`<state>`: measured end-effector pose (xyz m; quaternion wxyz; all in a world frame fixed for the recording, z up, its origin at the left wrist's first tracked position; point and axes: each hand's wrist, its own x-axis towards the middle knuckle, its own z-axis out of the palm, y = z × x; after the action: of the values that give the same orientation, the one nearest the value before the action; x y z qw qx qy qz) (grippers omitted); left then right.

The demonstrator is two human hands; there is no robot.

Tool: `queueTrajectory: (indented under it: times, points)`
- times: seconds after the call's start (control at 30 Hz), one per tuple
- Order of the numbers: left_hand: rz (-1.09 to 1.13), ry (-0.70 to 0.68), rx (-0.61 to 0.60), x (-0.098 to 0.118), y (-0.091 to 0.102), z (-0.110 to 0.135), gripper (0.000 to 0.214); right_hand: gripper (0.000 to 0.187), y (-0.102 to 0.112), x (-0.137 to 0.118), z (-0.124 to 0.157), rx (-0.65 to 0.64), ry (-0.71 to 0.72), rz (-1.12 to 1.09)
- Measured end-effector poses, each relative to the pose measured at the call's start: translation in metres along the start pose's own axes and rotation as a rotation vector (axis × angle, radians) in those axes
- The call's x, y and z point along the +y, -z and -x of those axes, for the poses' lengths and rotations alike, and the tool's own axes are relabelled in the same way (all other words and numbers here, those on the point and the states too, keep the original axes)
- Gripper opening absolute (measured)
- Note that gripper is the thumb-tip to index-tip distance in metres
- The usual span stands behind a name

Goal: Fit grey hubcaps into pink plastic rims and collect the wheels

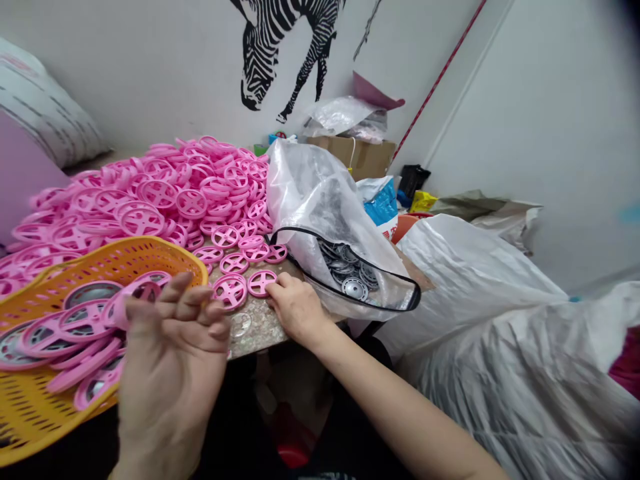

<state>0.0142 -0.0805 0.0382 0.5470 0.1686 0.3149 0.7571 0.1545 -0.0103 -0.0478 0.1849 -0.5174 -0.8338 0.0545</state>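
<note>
My left hand [175,347] is turned palm up over the rim of an orange plastic basket [165,248], its fingers loosely curled and apart, slightly blurred. A tilted pink wheel ring [120,312] shows just behind the thumb; whether they touch is unclear. Inside the basket lie several pink rings with grey hubcap-like discs [93,293] in them. At the table edge, my right hand [295,308] pinches the right side of a pink spoked wheel [261,284] lying flat. Another pink wheel [230,292] lies just to its left.
A large heap of pink wheels [160,193] covers the table's back left. Right of it, a clear zippered bag [320,193] gapes open, with grey discs [355,288] inside. White sacks [480,267] stand at the right. Behind are a cardboard box [335,148] and the wall.
</note>
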Motion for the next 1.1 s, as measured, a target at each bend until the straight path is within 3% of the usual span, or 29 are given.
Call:
queueTrajectory:
  times: [0.13,0.3,0.53,0.6,0.7,0.87,1.0,1.1]
  points:
    - [-0.255,0.225,-0.06,-0.029,0.017,-0.003,0.019,0.019,0.0,-0.002,-0.007,-0.001,0.051,0.137]
    - [-0.408,0.316,-0.057,-0.046,0.039,-0.011,0.026,0.017,0.018,0.005,0.009,0.051,0.15,0.092]
    - [-0.455,0.485,-0.198,-0.057,0.037,-0.011,0.028,0.023,0.041,0.004,0.053,0.107,0.382,0.001]
    - [-0.485,0.504,-0.217,-0.061,0.035,-0.009,0.029,0.025,0.052,0.009,0.062,0.12,0.33,-0.078]
    - [-0.517,0.51,-0.216,-0.065,0.035,-0.007,0.026,0.026,0.072,0.033,0.067,0.17,0.098,-0.148]
    - [-0.528,0.493,-0.225,-0.07,0.038,-0.006,0.026,0.017,0.089,0.086,0.065,0.036,-0.287,0.188]
    - [-0.552,0.491,-0.226,-0.073,0.037,-0.004,0.029,0.025,0.082,0.104,0.067,-0.124,-0.328,0.29]
    - [-0.584,0.5,-0.228,-0.074,0.034,-0.001,0.029,0.027,0.079,0.105,0.068,-0.134,-0.337,0.297]
